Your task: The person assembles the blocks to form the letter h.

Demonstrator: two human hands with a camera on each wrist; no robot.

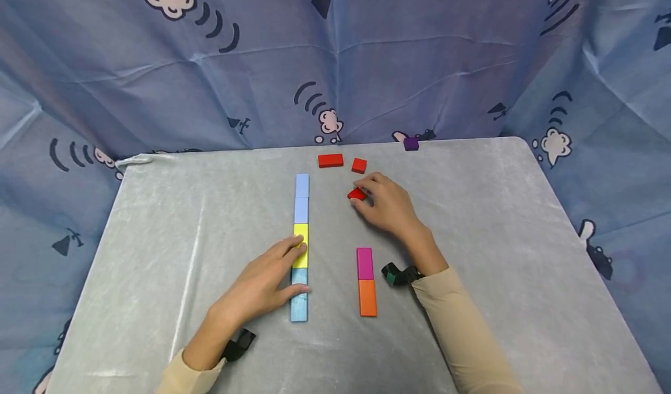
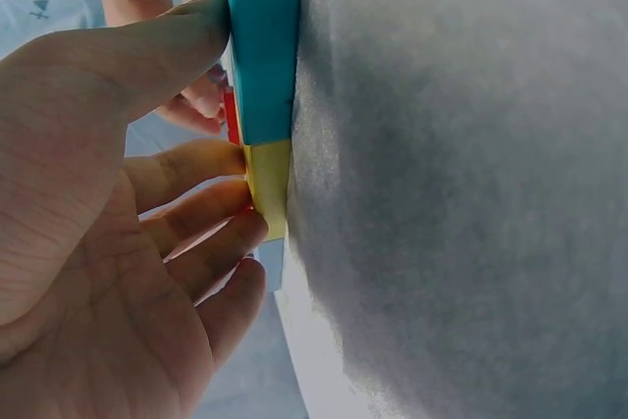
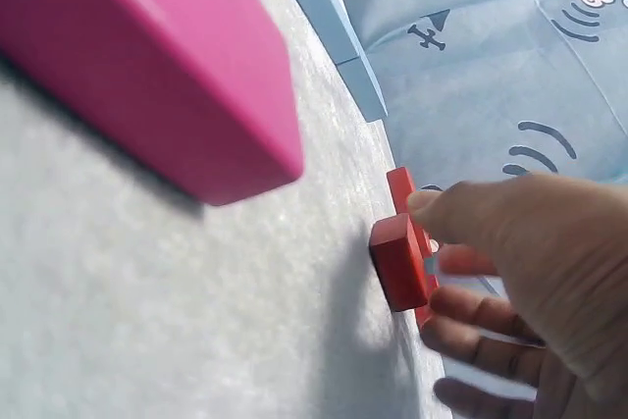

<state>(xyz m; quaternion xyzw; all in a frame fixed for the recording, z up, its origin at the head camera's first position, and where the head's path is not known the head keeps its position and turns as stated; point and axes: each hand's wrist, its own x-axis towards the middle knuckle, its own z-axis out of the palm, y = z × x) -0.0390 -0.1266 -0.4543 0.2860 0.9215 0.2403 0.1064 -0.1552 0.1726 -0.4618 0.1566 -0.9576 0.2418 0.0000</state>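
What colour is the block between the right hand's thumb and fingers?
Red; the block shows best in the right wrist view.

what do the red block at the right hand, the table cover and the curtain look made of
Red block: painted wood or plastic, unclear which; smooth, satin, evenly coloured.
Table cover: probably plush fabric; soft, fuzzy nap and creases.
Curtain: likely thin printed cloth, matte, with folds and wrinkles.

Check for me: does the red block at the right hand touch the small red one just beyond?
Apart. The head view shows grey cloth between the red block at the right hand and the small red block beyond.
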